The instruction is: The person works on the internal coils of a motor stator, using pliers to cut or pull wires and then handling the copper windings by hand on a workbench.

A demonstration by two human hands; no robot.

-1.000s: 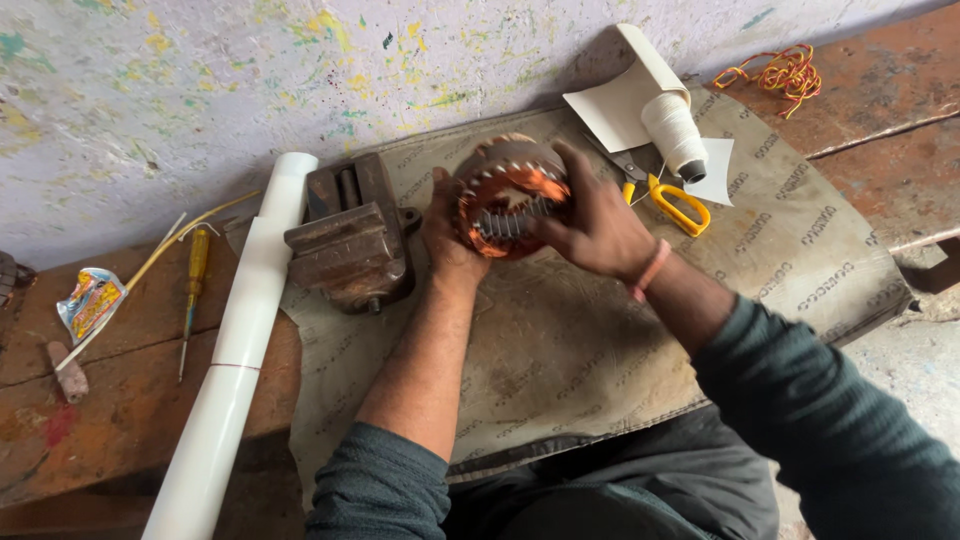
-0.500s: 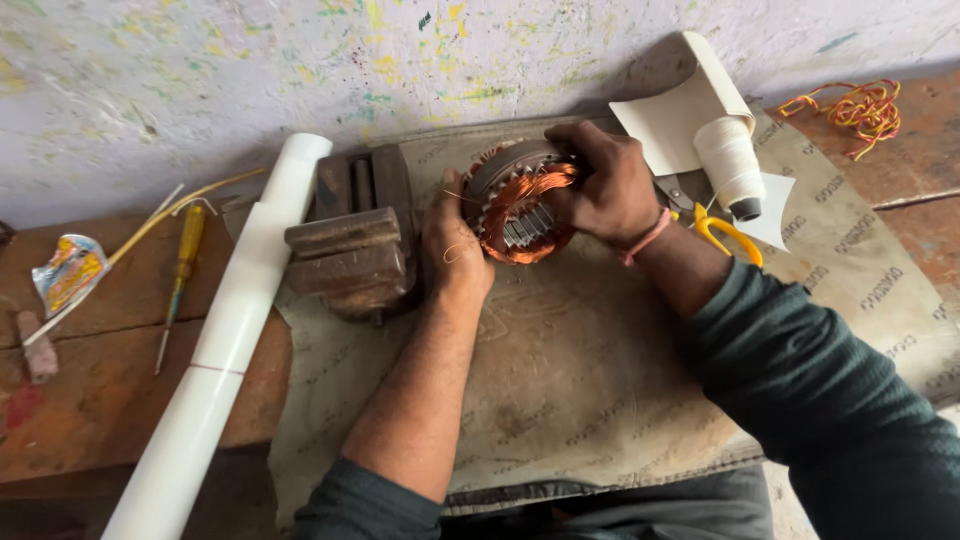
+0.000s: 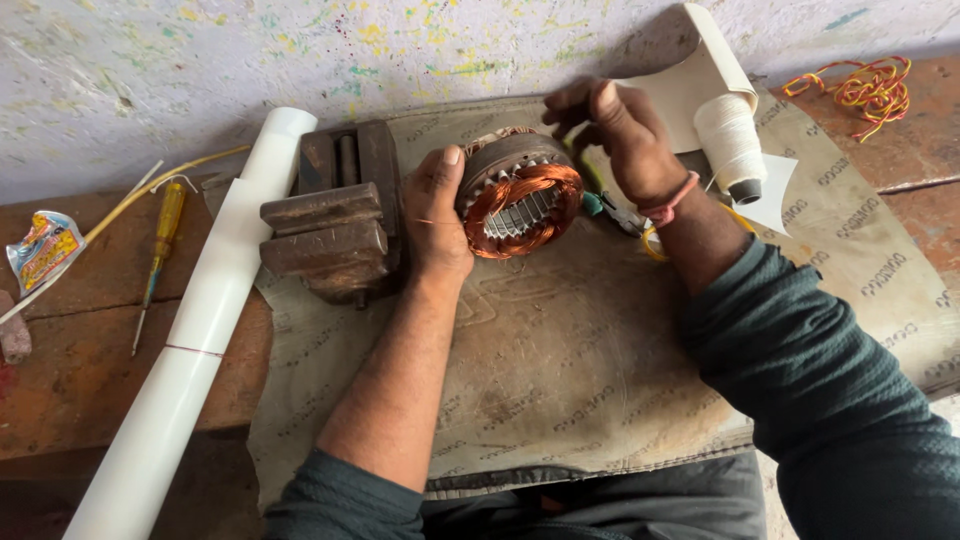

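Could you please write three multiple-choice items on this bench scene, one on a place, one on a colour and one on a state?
1. Where does the bench vise stand?
A. left of the stator
B. on the white tube
C. right of the thread spool

2. What colour are the windings in the stator?
A. green
B. copper-orange
C. white

3. How is the stator held?
A. clamped in the vise
B. lying untouched
C. gripped by the left hand

Answers:
1 A, the vise sits beside the left hand, left of the stator.
2 B, the coils shine copper-orange.
3 C, the left hand clasps its side, while the right hand hovers above.
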